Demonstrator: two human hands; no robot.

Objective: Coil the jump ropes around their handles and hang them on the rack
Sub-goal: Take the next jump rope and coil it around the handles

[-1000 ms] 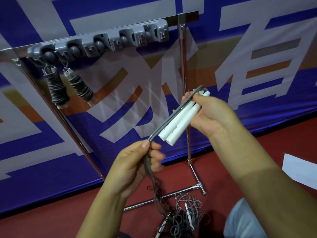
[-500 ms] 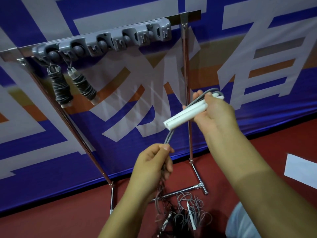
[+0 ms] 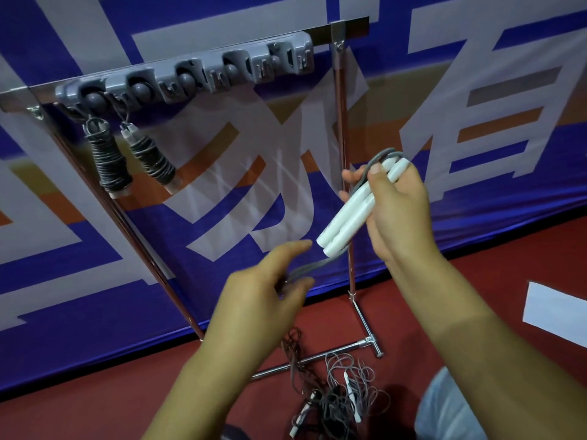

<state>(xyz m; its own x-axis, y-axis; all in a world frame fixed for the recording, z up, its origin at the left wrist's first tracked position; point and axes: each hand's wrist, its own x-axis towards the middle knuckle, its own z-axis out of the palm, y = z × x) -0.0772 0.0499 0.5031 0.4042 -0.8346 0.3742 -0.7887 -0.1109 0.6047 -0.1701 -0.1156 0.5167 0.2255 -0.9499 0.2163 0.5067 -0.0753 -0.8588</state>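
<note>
My right hand (image 3: pixel 395 206) grips two white jump-rope handles (image 3: pixel 349 217) held side by side and tilted down to the left. Their grey rope (image 3: pixel 313 268) loops over the top of the handles and also runs from the lower ends to my left hand (image 3: pixel 270 287), which holds the doubled cord between thumb and fingers; the hand is blurred. The cord then drops to the floor. On the grey hook rack (image 3: pixel 190 81), two coiled ropes (image 3: pixel 109 160) (image 3: pixel 152 160) hang at the left end.
A chrome stand (image 3: pixel 344 173) carries the rack in front of a blue and white banner. Loose tangled ropes (image 3: pixel 336 398) lie on the red floor by the stand's foot (image 3: pixel 368 344). A white sheet (image 3: pixel 556 309) lies at right. My knee (image 3: pixel 444 408) shows below.
My left hand has swung up and to the right, bringing the cord under the handles' lower ends. My right hand tipped the handles steeper again.
</note>
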